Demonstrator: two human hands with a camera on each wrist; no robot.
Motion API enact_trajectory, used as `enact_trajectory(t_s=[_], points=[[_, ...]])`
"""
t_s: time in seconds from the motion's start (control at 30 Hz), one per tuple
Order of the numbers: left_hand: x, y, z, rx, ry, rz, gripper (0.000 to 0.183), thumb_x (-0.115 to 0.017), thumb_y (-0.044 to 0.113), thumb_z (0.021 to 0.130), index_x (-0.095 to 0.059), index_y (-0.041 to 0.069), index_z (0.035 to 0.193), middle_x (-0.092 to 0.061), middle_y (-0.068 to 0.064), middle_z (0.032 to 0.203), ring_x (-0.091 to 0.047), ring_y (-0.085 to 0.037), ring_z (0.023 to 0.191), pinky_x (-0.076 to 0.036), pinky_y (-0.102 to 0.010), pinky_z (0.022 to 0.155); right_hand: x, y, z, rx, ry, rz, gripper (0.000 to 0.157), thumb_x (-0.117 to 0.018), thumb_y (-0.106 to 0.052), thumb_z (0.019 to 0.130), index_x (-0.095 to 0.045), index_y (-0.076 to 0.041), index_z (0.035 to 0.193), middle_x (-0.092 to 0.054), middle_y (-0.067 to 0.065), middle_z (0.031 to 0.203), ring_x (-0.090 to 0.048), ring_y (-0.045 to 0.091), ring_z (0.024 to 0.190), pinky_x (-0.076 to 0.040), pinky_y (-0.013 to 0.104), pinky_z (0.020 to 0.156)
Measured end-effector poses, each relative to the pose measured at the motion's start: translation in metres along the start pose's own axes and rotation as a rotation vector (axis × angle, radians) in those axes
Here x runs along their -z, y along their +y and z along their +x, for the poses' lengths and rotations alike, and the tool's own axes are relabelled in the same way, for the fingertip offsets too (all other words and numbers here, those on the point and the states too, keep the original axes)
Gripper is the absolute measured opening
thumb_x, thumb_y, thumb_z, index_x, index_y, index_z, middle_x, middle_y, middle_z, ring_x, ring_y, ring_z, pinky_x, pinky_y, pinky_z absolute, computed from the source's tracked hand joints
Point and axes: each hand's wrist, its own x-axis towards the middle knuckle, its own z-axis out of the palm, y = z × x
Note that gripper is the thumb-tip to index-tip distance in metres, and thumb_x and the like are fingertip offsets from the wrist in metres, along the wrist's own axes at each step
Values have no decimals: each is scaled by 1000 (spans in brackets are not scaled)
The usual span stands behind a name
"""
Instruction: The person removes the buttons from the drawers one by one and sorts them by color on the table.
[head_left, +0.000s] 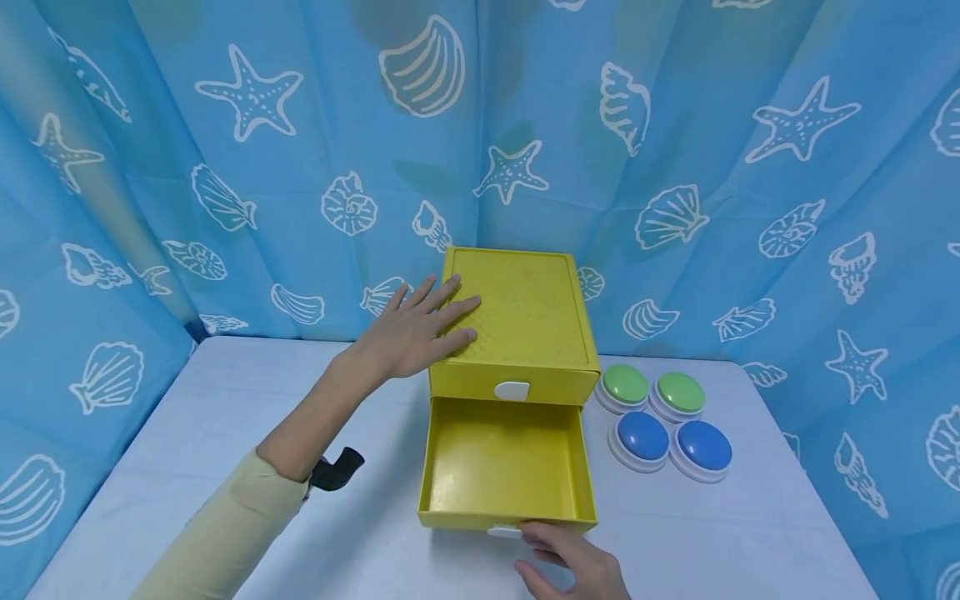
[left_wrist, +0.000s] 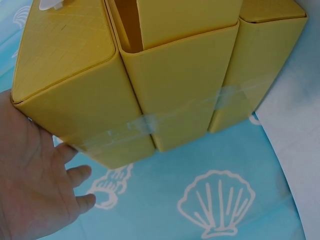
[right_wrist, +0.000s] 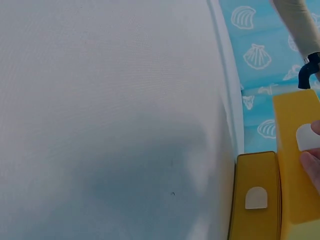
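A yellow two-drawer box [head_left: 525,317] stands at the middle of the white table. My left hand [head_left: 416,333] lies flat on the left part of its lid, fingers straight; the left wrist view shows the palm [left_wrist: 35,190] against the box [left_wrist: 175,90]. The lower drawer [head_left: 502,458] is pulled out toward me and has nothing in it. My right hand [head_left: 573,562] is at the drawer's front and pinches its white tab handle [head_left: 504,531]; in the right wrist view the fingertips [right_wrist: 312,167] close on that tab [right_wrist: 306,136]. The upper drawer's handle [head_left: 512,390] sits flush, that drawer closed.
Two green dome buttons [head_left: 626,385] [head_left: 679,393] and two blue ones [head_left: 641,437] [head_left: 702,447] sit close to the box's right side. The white table [head_left: 225,433] stretches bare to the left. A blue sea-shell curtain [head_left: 675,167] closes off the back and sides.
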Motion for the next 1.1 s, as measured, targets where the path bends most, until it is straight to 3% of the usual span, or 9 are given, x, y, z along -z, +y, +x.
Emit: enact_trajectory(t_s=[0.17,0.5,0.73,1.1], points=[[-1,0,1,0,10,0,63,-30,57,105,-27,26,160,-6,-5,167,2,-31,152,4,-56,118,-7,5,1,55,89,-6,32,-87,1,72,-72,-6,99,-72,3,92,-72,17,79,-58,26,64],[-2,0,1,2,10,-6,63,-29,56,105,-27,26,160,-7,-5,167,1,-30,152,4,-56,118,-13,9,4,122,163,-1,34,-87,6,69,-72,-8,95,-72,0,89,-71,13,75,-57,22,60],[-1,0,0,4,11,-4,62,-30,56,105,-27,27,160,-6,-4,167,1,-30,152,3,-55,118,-12,5,13,79,165,-37,33,-86,8,70,-71,-10,93,-70,-5,87,-67,3,73,-57,23,61],[-2,1,1,12,15,-1,63,-29,58,105,-27,26,160,-8,-5,167,1,-30,152,2,-56,118,-12,2,27,10,198,-109,25,-85,2,75,-72,-14,88,-70,-8,83,-65,0,70,-55,18,63]])
